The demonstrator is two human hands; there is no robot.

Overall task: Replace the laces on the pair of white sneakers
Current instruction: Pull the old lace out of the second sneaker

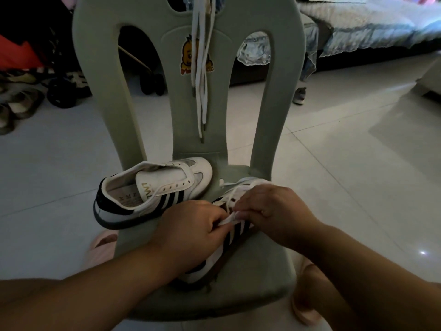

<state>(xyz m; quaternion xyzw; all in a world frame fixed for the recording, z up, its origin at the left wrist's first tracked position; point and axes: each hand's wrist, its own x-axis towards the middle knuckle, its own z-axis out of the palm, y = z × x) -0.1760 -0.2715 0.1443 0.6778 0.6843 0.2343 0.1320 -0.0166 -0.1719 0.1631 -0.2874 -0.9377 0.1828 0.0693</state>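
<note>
Both hands (191, 225) pinch one white lace (230, 219) — sneaker (222, 256) beneath.

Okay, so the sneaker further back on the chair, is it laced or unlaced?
Unlaced. The far sneaker shows a row of empty eyelets and a bare tongue; loose white laces hang over the chair back.

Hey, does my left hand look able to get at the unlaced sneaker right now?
Probably yes: the unlaced sneaker lies just beyond the left hand, nothing between. But it pinches a lace and must let go first.
</note>
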